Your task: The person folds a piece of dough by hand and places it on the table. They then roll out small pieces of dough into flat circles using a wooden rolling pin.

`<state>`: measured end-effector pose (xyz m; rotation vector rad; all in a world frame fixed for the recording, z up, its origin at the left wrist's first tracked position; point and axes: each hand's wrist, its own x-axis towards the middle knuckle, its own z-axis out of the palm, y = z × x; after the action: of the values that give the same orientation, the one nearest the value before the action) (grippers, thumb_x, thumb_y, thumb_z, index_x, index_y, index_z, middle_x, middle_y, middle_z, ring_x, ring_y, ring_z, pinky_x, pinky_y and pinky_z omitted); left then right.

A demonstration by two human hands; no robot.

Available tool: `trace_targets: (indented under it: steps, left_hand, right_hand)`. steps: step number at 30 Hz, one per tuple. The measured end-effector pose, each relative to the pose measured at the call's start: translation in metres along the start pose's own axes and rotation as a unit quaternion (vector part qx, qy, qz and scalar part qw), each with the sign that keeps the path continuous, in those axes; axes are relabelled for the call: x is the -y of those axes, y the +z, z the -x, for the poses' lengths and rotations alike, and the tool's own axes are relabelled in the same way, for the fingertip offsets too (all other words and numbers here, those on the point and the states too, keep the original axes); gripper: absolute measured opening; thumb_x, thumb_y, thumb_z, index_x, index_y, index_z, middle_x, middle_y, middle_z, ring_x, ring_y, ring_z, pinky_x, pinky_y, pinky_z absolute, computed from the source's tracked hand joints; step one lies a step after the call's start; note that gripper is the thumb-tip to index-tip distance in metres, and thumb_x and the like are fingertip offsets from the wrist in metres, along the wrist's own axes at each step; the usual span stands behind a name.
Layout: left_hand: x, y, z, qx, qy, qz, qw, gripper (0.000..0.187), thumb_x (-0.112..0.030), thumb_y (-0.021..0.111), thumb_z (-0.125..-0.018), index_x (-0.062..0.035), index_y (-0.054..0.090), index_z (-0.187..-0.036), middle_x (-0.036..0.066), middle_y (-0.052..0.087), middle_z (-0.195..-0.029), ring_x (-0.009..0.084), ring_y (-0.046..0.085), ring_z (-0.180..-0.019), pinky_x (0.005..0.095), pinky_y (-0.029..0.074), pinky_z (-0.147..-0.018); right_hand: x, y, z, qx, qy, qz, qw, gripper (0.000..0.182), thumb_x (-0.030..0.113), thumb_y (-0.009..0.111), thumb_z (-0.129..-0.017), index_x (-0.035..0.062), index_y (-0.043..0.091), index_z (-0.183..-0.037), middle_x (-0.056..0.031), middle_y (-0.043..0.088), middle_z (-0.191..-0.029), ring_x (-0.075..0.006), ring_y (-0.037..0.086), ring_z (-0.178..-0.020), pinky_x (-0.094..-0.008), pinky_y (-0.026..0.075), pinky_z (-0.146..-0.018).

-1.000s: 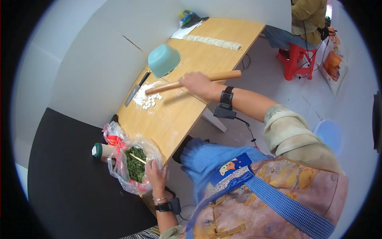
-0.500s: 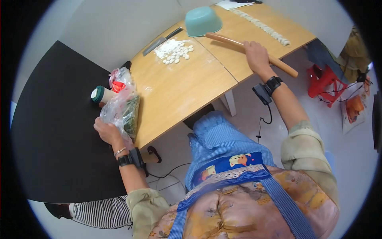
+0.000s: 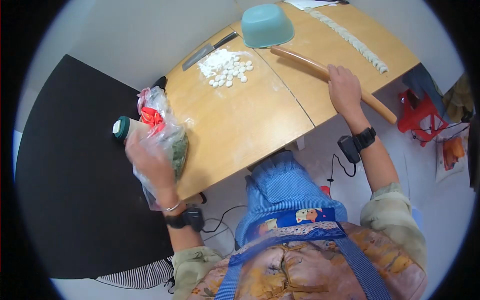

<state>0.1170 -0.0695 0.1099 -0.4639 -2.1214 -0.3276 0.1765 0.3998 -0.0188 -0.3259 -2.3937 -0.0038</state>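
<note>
My right hand [image 3: 345,90] grips a long wooden rolling pin [image 3: 378,107] from above, near the right front of the table. The pin slants across the wood, its near end reaching past the table edge. My left hand [image 3: 152,162], smeared by motion, is over a clear plastic bag [image 3: 172,134] of green leafy vegetables [image 3: 179,156]; whether its fingers hold the plastic cannot be made out. Beyond it lies a cup with a dark green lid [image 3: 120,127]. Small round dough pieces [image 3: 229,76] sit beside a heap of white flour [image 3: 218,61].
A cleaver [image 3: 200,55] lies behind the flour on the wooden table [image 3: 240,117]. An upturned teal basin [image 3: 266,27] stands at the back. A row of dumplings [image 3: 350,39] lines the right side. A black table [image 3: 75,175] adjoins on the left; a red stool [image 3: 422,117] stands right.
My left hand has moved from the near left side of the bag to over it, and the plastic has shifted. My right hand stays on the rolling pin. The camera view has shifted slightly.
</note>
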Motion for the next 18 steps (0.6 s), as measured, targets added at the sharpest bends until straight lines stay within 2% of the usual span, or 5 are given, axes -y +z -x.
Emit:
trace_targets:
  steps: [4,9,13,15,18]
  left_hand:
    - [-0.066,0.109,-0.019,0.194,0.11,0.247,0.943,0.044,-0.012,0.065,-0.091,0.0016,0.056,-0.132,0.021,0.059,-0.13,0.041,0.053,-0.125,0.0464,0.042,-0.108]
    - [-0.041,0.281,-0.042,0.251,0.07,0.166,0.951,0.062,-0.04,0.063,-0.094,-0.0021,0.053,-0.142,0.028,0.056,-0.137,0.0424,0.051,-0.13,0.0492,0.04,-0.112]
    - [-0.064,0.317,-0.067,0.3,-0.004,0.174,0.938,0.07,-0.049,0.058,-0.095,-0.004,0.049,-0.147,0.03,0.051,-0.142,0.0427,0.048,-0.133,0.0513,0.037,-0.113]
    - [-0.093,0.312,-0.076,0.374,0.011,0.196,0.906,0.07,-0.05,0.058,-0.095,-0.0059,0.05,-0.148,0.026,0.052,-0.143,0.0413,0.047,-0.135,0.0511,0.037,-0.114]
    - [-0.121,0.296,-0.06,0.36,0.055,0.151,0.919,0.057,-0.046,0.059,-0.095,-0.0068,0.057,-0.136,0.02,0.056,-0.138,0.0385,0.05,-0.13,0.0479,0.04,-0.11]
  right_hand:
    - [0.001,-0.001,0.001,-0.016,-0.004,-0.013,1.0,0.026,0.008,0.062,-0.086,0.006,0.064,-0.112,-0.0087,0.063,-0.089,-0.0284,0.063,-0.088,-0.0428,0.049,-0.071]
    - [0.003,-0.009,-0.001,0.023,0.007,-0.016,1.0,0.035,0.008,0.068,-0.082,0.0037,0.064,-0.116,-0.0101,0.062,-0.091,-0.0289,0.062,-0.09,-0.042,0.049,-0.072]
    - [0.005,-0.012,-0.003,0.043,0.014,-0.009,0.999,0.038,0.009,0.07,-0.082,0.0035,0.063,-0.119,-0.0102,0.062,-0.093,-0.029,0.062,-0.092,-0.0422,0.048,-0.074]
    - [0.007,-0.013,-0.003,0.047,0.024,-0.011,0.999,0.039,0.009,0.071,-0.081,0.0038,0.063,-0.119,-0.0095,0.062,-0.095,-0.029,0.061,-0.093,-0.0425,0.048,-0.075]
    - [0.008,-0.014,-0.003,0.047,0.025,-0.015,0.998,0.04,0.009,0.072,-0.081,0.0048,0.062,-0.119,-0.0092,0.063,-0.097,-0.0287,0.062,-0.094,-0.0425,0.048,-0.076]
